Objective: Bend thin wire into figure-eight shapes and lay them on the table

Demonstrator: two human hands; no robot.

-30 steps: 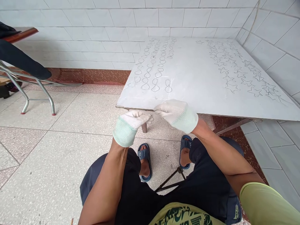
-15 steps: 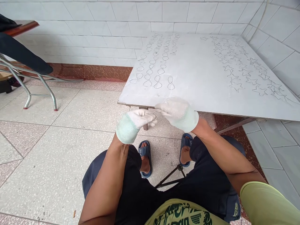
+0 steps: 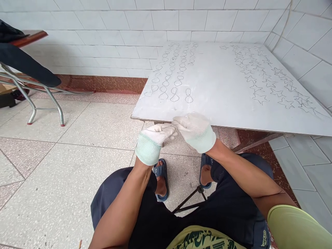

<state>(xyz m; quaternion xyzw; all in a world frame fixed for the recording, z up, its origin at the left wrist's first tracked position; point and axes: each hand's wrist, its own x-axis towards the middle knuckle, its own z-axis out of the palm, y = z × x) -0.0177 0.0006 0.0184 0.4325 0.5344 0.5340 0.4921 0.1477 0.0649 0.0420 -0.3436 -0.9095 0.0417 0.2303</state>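
My left hand [image 3: 159, 134], in a white glove with a pale green cuff, is closed with its fingers pinched together at the table's front edge. My right hand [image 3: 193, 127], gloved the same way, is closed too, its fingertips meeting those of the left. Both pinch a thin wire, mostly hidden by the gloves; a faint curve of wire [image 3: 191, 147] shows below my right hand. Just beyond, bent wire figure-eights [image 3: 174, 94] lie in rows on the white tabletop [image 3: 215, 93]. Farther right, wire stars [image 3: 259, 98] lie in overlapping rows.
A tiled wall [image 3: 124, 38] runs behind the table, and another closes off the right side. Between my feet stands a black tripod leg [image 3: 199, 189]. A folding chair's metal frame [image 3: 55, 107] is at the far left, beside a person's dark trouser leg [image 3: 28, 65].
My hands have come closer together, the left moving right and the right slightly left and down. The view has tilted up slightly, and a curve of wire now shows below my right hand.
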